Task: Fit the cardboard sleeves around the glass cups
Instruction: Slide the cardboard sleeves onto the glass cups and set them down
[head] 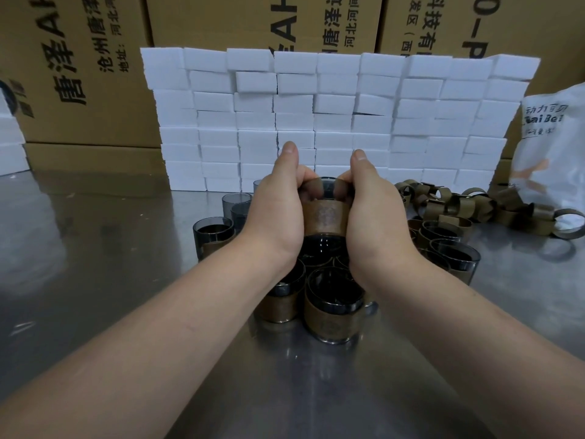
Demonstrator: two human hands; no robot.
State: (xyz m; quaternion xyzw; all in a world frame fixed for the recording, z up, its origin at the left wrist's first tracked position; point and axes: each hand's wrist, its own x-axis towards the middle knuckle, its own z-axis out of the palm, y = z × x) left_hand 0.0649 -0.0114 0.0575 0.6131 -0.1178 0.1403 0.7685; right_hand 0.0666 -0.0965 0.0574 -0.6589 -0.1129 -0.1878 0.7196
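Observation:
I hold one smoky grey glass cup (324, 188) above the table, tipped with its open mouth towards me. A brown cardboard sleeve (323, 217) wraps its middle. My left hand (275, 213) grips the cup from the left and my right hand (373, 213) from the right, fingers curled on the far end, thumbs up. Below stand several cups with sleeves (334, 304). Bare cups (235, 204) stand at the left. Loose sleeves (459, 202) lie in a heap at the right.
A steel table (95, 264) carries everything. A wall of stacked white boxes (332, 122) stands behind the cups, with large brown cartons (79, 58) further back. A white plastic bag (550, 147) sits at the far right.

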